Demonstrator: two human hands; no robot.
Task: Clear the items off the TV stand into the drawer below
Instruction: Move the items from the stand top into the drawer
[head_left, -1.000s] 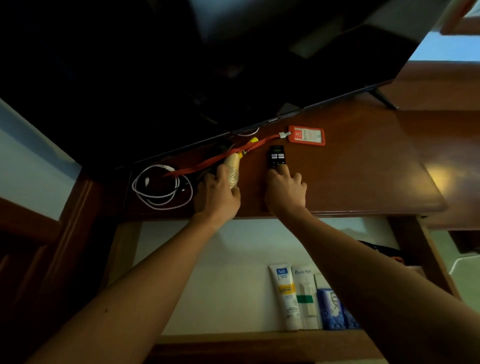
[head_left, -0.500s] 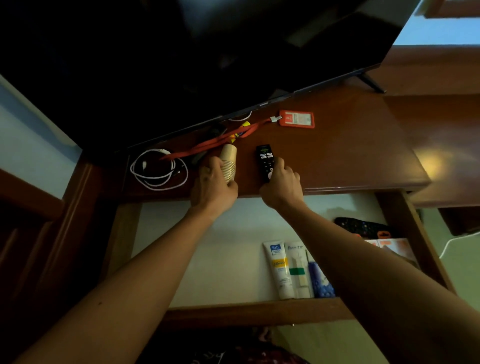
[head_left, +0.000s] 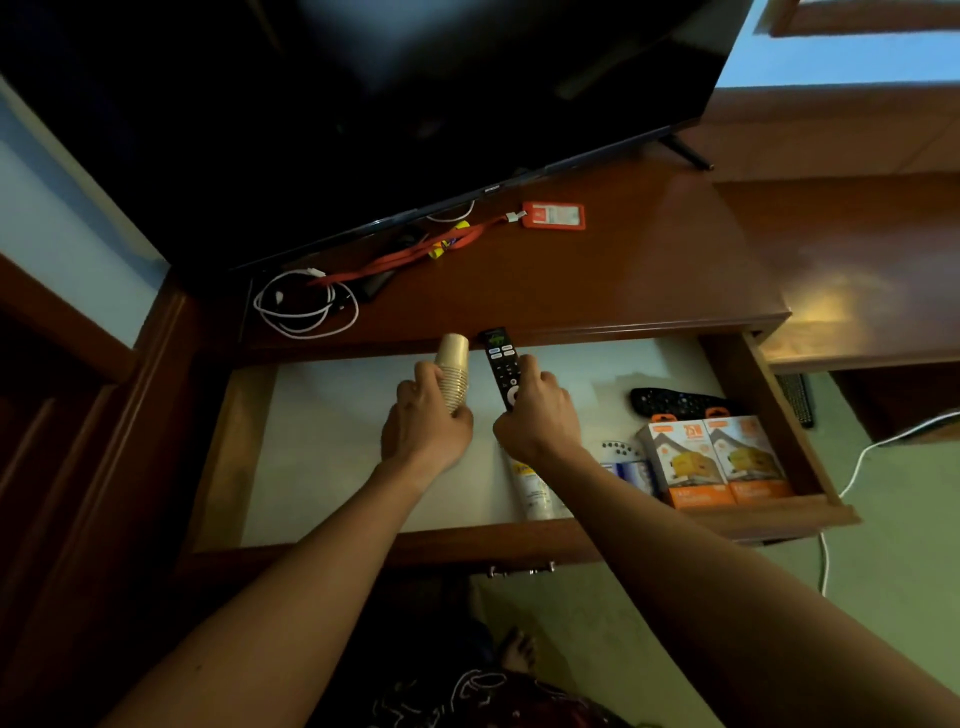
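Right now the left hand (head_left: 428, 423) is wrapped around a stack of beige paper cups (head_left: 453, 375), and the right hand (head_left: 540, 415) pinches a black remote (head_left: 501, 366) by its lower end, thumb on the button face; both are held over the open drawer (head_left: 332, 452), just in front of the worktop (head_left: 649, 270) edge. To do this step well, I would lower each item until it touches the bare white drawer floor before letting go, keeping the remote clear of the tube (head_left: 532, 488) under the right wrist and the boxes (head_left: 714, 462) further right. The remote's long axis runs away from the person, top end toward the TV (head_left: 363, 104), buttons up. The cup stack lies tilted likewise, its closed end toward the worktop. A white cable (head_left: 306, 306), red lanyard (head_left: 415, 254) and its orange badge holder (head_left: 553, 214) remain up top.
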